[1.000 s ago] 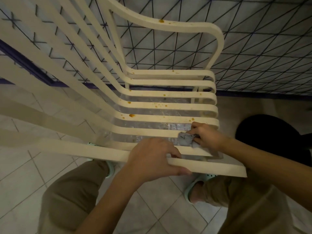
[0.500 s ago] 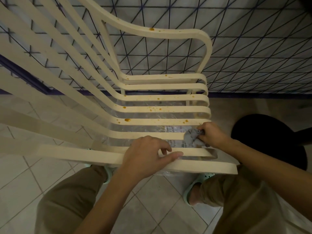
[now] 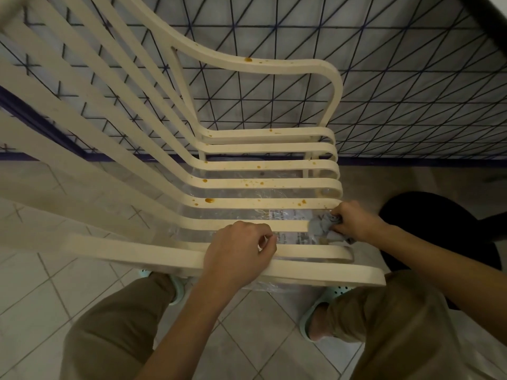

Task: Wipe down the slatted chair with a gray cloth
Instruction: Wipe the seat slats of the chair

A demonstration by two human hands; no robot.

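A cream slatted chair (image 3: 247,165) stands in front of me, seen from above, with orange-brown spots on its seat slats and far armrest. My right hand (image 3: 354,222) grips a crumpled gray cloth (image 3: 322,227) against the right end of a near seat slat. My left hand (image 3: 241,250) rests on the near armrest, its fingers curled over the rail's inner edge.
Clear plastic sheeting (image 3: 263,212) lies under the seat. A wall with a dark diamond-line pattern (image 3: 397,91) rises behind the chair. A black round object (image 3: 444,223) sits on the tiled floor at right. My knees and pale green sandals (image 3: 321,314) are below the armrest.
My right hand has slid the cloth along the slat toward its right end. My left hand's fingers have curled in on the armrest. The view has shifted a little.
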